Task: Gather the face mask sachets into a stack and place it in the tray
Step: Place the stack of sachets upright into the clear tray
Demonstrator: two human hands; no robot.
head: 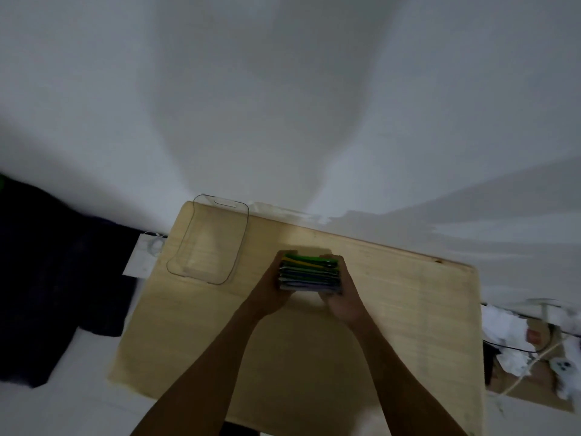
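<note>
Left hand (273, 286) and right hand (341, 297) clamp the sachet stack (309, 273) between them — clear tray (207, 239) lies empty just beyond the left hand

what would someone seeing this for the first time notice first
Most likely the stack of sachets, green on top, pressed between the left hand and right hand near the middle of the wooden table. Next, the clear tray at the table's far left corner, nothing in it. Above, a large shadow falls across the pale wall.
</note>
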